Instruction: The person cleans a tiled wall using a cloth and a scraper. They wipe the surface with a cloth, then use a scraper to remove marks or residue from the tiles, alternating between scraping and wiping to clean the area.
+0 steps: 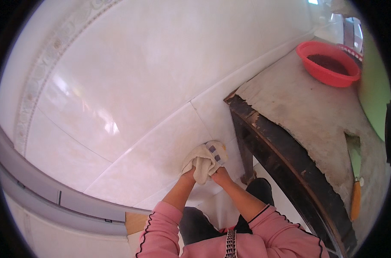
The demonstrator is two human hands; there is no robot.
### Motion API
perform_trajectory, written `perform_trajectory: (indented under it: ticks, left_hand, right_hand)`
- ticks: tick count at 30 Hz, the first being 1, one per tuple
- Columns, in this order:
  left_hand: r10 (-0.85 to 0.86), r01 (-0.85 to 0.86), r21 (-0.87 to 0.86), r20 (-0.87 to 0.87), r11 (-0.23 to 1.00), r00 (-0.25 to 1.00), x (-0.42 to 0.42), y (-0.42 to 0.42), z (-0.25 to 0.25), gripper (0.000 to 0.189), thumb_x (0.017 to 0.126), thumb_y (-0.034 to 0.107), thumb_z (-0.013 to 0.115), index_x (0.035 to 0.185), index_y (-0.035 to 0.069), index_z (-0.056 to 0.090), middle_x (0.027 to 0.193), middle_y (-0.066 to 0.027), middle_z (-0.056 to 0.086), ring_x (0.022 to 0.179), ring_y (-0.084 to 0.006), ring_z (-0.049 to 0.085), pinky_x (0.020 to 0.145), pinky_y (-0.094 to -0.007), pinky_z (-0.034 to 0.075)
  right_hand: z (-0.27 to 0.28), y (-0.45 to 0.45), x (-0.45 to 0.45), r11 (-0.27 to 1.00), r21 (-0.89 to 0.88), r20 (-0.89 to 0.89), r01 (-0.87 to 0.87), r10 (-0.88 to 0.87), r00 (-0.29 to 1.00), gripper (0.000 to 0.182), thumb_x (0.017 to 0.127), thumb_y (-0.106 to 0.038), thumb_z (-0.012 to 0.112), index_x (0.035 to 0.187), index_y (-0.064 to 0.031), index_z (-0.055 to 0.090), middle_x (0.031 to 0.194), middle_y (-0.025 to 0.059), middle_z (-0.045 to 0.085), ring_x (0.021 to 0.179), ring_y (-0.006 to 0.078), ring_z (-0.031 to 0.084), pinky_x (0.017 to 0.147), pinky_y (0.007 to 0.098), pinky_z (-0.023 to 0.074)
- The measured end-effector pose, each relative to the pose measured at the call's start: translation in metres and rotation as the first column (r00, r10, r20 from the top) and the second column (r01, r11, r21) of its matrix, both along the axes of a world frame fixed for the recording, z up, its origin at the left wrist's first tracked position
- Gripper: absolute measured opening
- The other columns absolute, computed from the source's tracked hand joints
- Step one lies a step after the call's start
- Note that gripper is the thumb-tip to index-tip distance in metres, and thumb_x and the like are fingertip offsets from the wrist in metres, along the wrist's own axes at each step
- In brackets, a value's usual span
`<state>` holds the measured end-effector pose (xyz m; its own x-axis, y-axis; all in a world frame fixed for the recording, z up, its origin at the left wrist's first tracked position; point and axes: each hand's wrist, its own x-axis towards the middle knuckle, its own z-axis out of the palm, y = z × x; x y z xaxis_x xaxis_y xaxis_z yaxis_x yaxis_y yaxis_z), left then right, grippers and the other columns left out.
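Observation:
A cream cloth with dark blue squares (203, 159) is bunched low down, in front of the white tiled wall (150, 80). My left hand (192, 171) reaches into the cloth from the left, its fingers covered by the folds. On the other side, my right hand (217, 172) meets the cloth's right part, and its fingers are hidden too. Both wrists are close together at the cloth's lower edge. How tightly either hand grips the fabric does not show.
A dark wooden table (266, 132) with a worn, torn grey cover stands at the right. On it are a red plastic basin (327, 64) holding dark contents and a knife with an orange handle (356, 200). A grey frame (69, 200) runs along the lower left.

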<state>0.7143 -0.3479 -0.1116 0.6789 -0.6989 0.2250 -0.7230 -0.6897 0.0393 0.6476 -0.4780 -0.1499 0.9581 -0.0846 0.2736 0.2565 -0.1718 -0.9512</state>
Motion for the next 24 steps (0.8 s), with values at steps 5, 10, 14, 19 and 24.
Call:
perform_trajectory:
  ticks: [5,10,14,19,24]
  left_hand:
    - [0.024,-0.014,-0.088,0.120,0.996,0.992,0.018,0.005,0.076,0.067,0.079,0.033,0.060,0.134,0.003,0.034,0.137,-0.0164,0.035,0.127,-0.0308,0.032,0.107,-0.0422,0.021]
    - [0.091,-0.020,-0.137,0.538,0.990,0.838,-0.019,-0.019,0.186,0.061,0.084,0.036,0.053,0.134,0.007,0.035,0.138,-0.0127,0.036,0.127,-0.0311,0.033,0.107,-0.0436,0.022]
    - [-0.026,-0.408,0.371,0.765,0.834,0.644,0.001,-0.033,0.121,0.047,0.089,0.030,0.047,0.130,0.009,0.041,0.137,-0.0109,0.038,0.128,-0.0259,0.032,0.108,-0.0411,0.020]
    - [-0.090,0.107,0.064,-0.224,0.992,0.970,0.011,-0.122,0.059,0.034,0.083,0.024,0.049,0.107,0.003,0.058,0.115,-0.0192,0.056,0.111,-0.0293,0.051,0.094,-0.0360,0.039]
    - [-0.124,0.136,0.338,-0.058,0.931,0.991,0.012,-0.127,0.058,0.038,0.081,0.025,0.050,0.112,0.005,0.057,0.115,-0.0165,0.056,0.110,-0.0335,0.051,0.095,-0.0370,0.039]
  right_hand:
    - [0.067,0.001,0.023,0.989,0.087,0.374,0.119,-0.143,0.916,0.045,0.084,-0.025,0.056,0.122,-0.0034,0.049,0.126,0.0179,0.050,0.119,0.0357,0.044,0.098,0.0410,0.0364]
    - [0.149,0.001,0.036,0.959,-0.261,0.227,0.109,-0.049,0.973,0.053,0.079,-0.025,0.062,0.126,-0.0056,0.046,0.126,0.0201,0.047,0.118,0.0381,0.043,0.099,0.0445,0.0343]
    - [0.104,-0.003,0.023,0.978,0.183,0.208,0.101,-0.139,0.968,0.060,0.078,-0.030,0.064,0.129,-0.0053,0.043,0.131,0.0167,0.045,0.121,0.0353,0.041,0.100,0.0438,0.0340]
    - [-0.082,-0.044,0.047,0.930,0.216,-0.189,0.296,-0.257,0.948,0.055,0.087,-0.033,0.052,0.133,-0.0053,0.038,0.136,0.0159,0.041,0.127,0.0311,0.037,0.103,0.0397,0.0302]
    - [-0.061,-0.058,0.051,0.929,0.230,-0.141,0.290,-0.263,0.954,0.047,0.086,-0.025,0.051,0.128,-0.0040,0.044,0.126,0.0201,0.048,0.121,0.0328,0.043,0.099,0.0405,0.0337]
